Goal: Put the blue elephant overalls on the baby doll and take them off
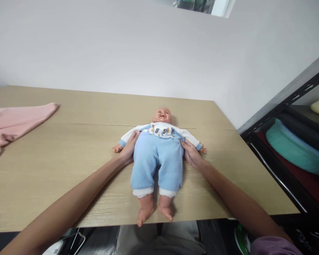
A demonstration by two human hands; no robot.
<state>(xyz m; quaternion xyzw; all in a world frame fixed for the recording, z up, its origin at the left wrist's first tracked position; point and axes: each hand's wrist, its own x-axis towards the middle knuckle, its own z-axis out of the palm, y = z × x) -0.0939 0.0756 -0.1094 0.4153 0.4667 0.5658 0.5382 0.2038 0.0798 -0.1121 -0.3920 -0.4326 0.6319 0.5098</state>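
Nearest to us, below the near edge of the table (82, 148), we see grey fabric (159, 242) at the lap, and to its right a purple sleeve (273, 246) on our right arm and part of a green-rimmed object (239, 235). We have the doll (159, 152) face up on the table, midway along the near edge and to the right of the table's centre. Its bare feet (146, 210) point toward us; the toes of the left-hand foot reach the near edge. Its blue overalls (146, 166) end in white cuffs above the ankles. At waist level we hold it from both sides: our left hand (129, 150) and our right hand (192, 154) each clasp one side of the overalls, thumbs uppermost. We cannot tell how the covered fingers lie. Above the hands, the overalls' bib carries a white animal face (161, 131). The white-sleeved arms spread outward, one past each of our hands. The head (162, 115) lies toward the far edge. Toward the far left corner, we note a pink cloth (21, 118) that runs out of view. Beyond the right edge stands a black rack (298, 97) bearing a turquoise item (294, 148). A pale wall (108, 49) rises behind the far edge, with an opening (201, 6) at the top.
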